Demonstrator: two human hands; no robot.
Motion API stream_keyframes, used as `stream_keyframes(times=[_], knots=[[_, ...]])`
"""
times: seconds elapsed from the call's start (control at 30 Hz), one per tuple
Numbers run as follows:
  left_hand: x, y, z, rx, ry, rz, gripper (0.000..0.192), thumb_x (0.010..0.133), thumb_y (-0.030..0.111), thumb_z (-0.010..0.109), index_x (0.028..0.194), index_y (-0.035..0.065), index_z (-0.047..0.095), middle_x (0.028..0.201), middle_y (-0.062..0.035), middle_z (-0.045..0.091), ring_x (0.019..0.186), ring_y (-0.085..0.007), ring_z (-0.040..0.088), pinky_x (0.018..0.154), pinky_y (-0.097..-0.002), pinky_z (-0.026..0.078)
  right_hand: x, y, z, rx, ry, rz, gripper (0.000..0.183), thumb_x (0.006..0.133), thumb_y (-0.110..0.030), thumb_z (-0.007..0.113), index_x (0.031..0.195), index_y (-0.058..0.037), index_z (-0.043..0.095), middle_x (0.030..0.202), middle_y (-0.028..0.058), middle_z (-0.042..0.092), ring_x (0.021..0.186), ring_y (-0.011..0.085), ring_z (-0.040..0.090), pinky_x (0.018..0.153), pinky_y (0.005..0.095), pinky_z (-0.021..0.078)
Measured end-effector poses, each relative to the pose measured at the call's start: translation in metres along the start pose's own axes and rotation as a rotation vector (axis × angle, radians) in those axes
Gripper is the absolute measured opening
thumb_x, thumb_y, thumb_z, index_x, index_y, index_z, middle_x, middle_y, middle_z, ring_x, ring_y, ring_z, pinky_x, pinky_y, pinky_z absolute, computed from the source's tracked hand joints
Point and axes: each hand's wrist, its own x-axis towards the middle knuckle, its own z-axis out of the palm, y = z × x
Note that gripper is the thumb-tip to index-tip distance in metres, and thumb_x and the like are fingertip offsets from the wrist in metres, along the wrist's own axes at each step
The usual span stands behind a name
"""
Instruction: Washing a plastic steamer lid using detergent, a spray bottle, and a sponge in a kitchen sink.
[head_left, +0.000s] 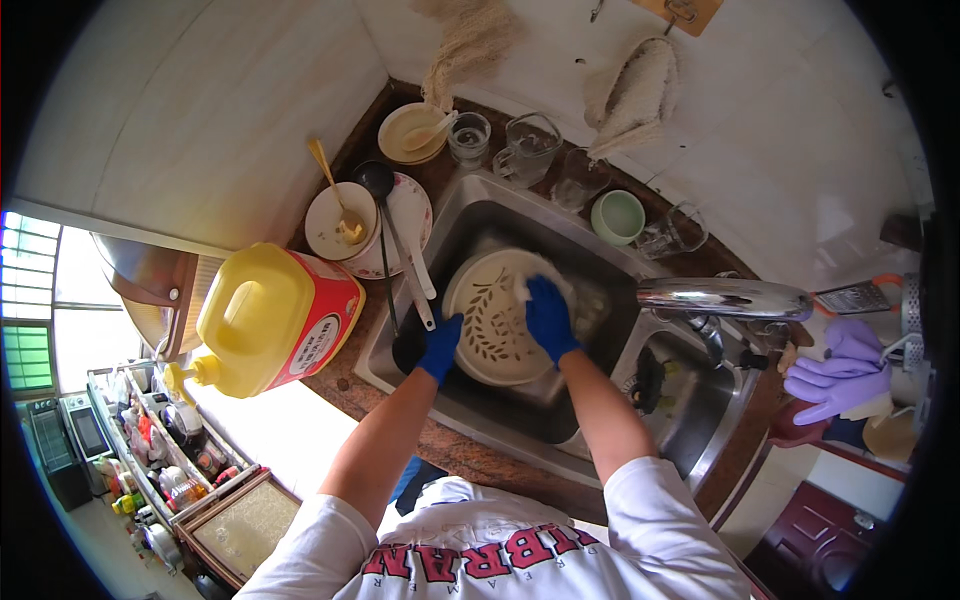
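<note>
A round cream basin (491, 352) with a dark leaf pattern is in the larger bowl of the steel sink (450, 217). I cannot tell whether the leaves are printed or cut through. My left hand (441, 349), in a blue glove, grips the basin's left rim. On the basin's right side lies my right hand (551, 319), also gloved in blue, over a white wiping cloth (521, 289). Most of this cloth is hidden under the fingers. A black ladle (373, 178) and a slotted-handle utensil (415, 289) lean across the sink's left edge.
A yellow oil jug (262, 322) stands left of the sink, near bowls (326, 210) and a white spoon (420, 262). Glass jugs (529, 150) and a green bowl (618, 217) line the back ledge. The chrome faucet (720, 296) juts over the right; purple gloves (832, 375) hang beyond it.
</note>
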Motion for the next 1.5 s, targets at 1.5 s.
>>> stream_keyframes(times=[1.5], knots=[[-0.089,0.041,0.017,-0.224,0.284,0.085,0.046,0.072,-0.009,0.048,0.117,0.0001,0.048,0.101,-0.0157,0.059,0.094,-0.0232,0.057,0.082,-0.0329,0.046,-0.072,-0.104,0.045,0.107,0.130,0.290,0.039,0.081,-0.016,0.052,0.120,-0.0107,0.059,0.104,0.0206,0.055,0.102,0.0371,0.050,0.090,0.0469,0.0353]])
